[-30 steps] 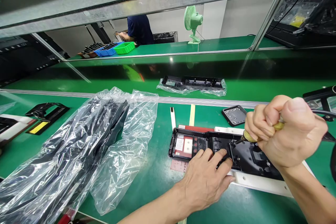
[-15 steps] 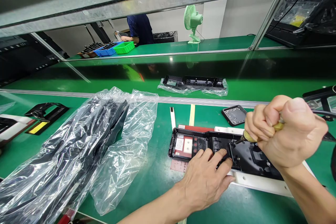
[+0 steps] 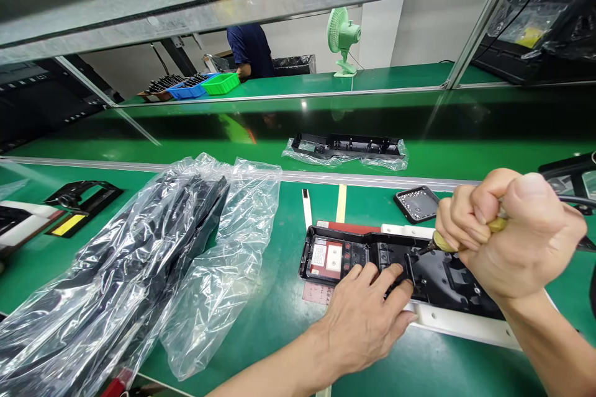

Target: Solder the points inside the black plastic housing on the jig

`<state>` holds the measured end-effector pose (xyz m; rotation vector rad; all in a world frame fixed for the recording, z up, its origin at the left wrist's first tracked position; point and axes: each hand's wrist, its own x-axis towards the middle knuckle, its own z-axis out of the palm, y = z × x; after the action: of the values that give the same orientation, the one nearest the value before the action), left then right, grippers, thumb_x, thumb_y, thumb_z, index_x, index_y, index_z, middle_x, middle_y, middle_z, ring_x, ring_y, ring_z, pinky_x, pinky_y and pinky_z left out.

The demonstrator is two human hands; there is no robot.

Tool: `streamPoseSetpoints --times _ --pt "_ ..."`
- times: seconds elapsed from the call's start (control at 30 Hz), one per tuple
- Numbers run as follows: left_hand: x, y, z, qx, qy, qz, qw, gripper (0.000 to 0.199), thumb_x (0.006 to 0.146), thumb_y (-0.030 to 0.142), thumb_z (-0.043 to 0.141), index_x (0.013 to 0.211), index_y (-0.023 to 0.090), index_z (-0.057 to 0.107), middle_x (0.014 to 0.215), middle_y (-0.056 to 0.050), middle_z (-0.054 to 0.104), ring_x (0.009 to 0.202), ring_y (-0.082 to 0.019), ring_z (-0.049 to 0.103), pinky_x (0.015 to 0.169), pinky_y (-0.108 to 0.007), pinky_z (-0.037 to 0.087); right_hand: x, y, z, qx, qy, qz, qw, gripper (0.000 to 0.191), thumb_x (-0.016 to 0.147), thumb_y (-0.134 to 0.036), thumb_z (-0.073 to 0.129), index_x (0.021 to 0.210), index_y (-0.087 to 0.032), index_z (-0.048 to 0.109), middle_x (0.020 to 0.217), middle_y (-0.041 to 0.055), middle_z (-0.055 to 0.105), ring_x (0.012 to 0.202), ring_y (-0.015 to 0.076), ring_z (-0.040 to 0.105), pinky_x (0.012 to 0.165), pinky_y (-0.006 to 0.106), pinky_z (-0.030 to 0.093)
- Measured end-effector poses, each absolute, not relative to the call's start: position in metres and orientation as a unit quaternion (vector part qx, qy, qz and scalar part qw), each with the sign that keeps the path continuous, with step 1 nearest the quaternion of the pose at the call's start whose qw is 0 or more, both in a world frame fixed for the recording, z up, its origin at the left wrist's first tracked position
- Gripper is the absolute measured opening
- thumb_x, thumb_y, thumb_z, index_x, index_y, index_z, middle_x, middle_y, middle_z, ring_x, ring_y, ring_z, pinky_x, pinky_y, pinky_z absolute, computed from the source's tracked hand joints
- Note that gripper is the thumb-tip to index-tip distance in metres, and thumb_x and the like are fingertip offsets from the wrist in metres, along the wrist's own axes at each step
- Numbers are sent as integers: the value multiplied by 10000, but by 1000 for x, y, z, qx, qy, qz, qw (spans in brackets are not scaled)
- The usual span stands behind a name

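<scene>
A long black plastic housing [image 3: 447, 276] lies on a white fixture [image 3: 465, 324] at the right of the green bench. My left hand [image 3: 365, 310] rests on its near edge, fingers spread and reaching inside. My right hand [image 3: 516, 229] is wrapped round the yellow handle of a screwdriver [image 3: 444, 242], which slants down to the left. The screwdriver's tip meets the middle of the housing, just beyond my left fingers. Behind the housing sits a small black tray [image 3: 418, 205] holding small metal screws.
Bagged black parts [image 3: 139, 260] and an empty plastic bag [image 3: 242, 248] cover the left side. Another black housing [image 3: 347, 145] lies on plastic at the back. Further off are a green fan [image 3: 343, 40], a green bin [image 3: 222, 84] and a person [image 3: 254, 53].
My two hands and the screwdriver hold nearly the same position. In the background, the person's forearm has drawn back from beside the green bin.
</scene>
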<state>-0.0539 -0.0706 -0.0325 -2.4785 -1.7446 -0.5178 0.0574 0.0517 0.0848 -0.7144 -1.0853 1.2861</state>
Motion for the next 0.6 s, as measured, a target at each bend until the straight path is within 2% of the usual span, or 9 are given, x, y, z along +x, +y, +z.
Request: streamPoseSetpoints --times 0.6 --pt "-56 -69 -35 -809 -559 -175 43 394 1063 460 441 1348 221 571 1464 -4 540 973 -214 532 798 -377 458 63 55 80 -276 -537 525 600 397 839 -416 647 552 -211 465 420 -53 363 314 92 334 300 262 288"
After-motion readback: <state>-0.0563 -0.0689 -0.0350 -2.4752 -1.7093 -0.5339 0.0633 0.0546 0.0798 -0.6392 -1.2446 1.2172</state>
